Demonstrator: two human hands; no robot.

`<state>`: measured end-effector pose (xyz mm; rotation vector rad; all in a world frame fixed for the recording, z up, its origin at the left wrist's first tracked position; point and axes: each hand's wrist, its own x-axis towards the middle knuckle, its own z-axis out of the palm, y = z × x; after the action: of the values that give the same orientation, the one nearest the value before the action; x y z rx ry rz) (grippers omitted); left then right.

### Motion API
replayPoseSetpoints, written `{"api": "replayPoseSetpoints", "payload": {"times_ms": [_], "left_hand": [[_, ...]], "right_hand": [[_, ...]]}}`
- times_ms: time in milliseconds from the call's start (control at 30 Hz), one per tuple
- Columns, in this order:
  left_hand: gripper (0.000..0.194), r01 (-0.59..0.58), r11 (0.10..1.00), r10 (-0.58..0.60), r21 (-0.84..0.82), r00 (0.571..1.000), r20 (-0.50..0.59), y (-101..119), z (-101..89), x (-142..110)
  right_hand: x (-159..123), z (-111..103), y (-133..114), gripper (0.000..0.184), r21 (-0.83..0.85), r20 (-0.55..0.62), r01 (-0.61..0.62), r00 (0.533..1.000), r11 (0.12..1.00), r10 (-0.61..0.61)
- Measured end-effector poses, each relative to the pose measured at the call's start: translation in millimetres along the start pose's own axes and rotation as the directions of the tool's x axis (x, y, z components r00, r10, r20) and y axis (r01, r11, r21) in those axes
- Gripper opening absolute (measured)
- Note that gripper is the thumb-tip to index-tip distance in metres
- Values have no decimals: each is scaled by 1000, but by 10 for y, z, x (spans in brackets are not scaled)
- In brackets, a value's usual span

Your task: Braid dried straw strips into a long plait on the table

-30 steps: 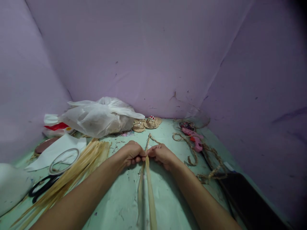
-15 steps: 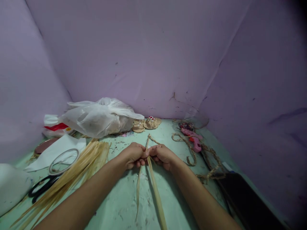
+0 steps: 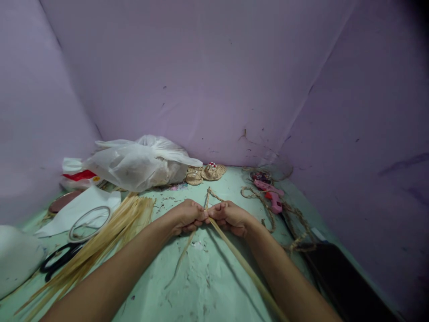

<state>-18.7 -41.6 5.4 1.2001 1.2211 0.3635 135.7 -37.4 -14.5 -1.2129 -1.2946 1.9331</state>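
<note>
My left hand (image 3: 190,217) and my right hand (image 3: 229,217) meet over the middle of the table, fingers pinched together. Between them runs a thin braided cord (image 3: 207,199) of straw-coloured fibre, which rises to a bend and slopes down again behind my right hand. A long pale fibre strip (image 3: 239,258) comes out of my right fingers and slants toward the lower right. From under my left fingers a shorter, thinner strip (image 3: 182,259) hangs toward the lower left. My fingertips hide the point where the strands cross.
Left of my arm lie a bundle of dry fibre strips (image 3: 110,237), black-handled scissors (image 3: 56,261), a tape ring (image 3: 74,232) and white paper (image 3: 80,208). A plastic bag (image 3: 140,163) and small woven hats (image 3: 213,172) stand behind. At right are a pink glue gun (image 3: 275,201), braided cord and a dark flat object (image 3: 342,277).
The long strip has swung from nearly straight down to the lower right. The shorter strip has spread further left. Both hands stay pinched at the braid.
</note>
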Motion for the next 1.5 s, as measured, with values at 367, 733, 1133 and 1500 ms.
{"api": "replayPoseSetpoints", "payload": {"times_ms": [367,733,1133,1500], "left_hand": [[11,-11,991,25,130,994,-105,2,0,-9],[5,-68,989,93,133,978,-187,-8,79,44],[15,52,999,-46,13,954,-297,51,187,7],[15,21,994,-44,-104,974,-224,-26,84,36]], "right_hand": [[-37,79,-60,4,-213,-125,12,991,977,-39],[22,78,-28,8,-570,-270,-13,947,822,-172],[-217,313,-239,12,-852,-380,-196,870,485,-315],[-278,780,-215,18,-950,-227,-131,913,284,-339]]}}
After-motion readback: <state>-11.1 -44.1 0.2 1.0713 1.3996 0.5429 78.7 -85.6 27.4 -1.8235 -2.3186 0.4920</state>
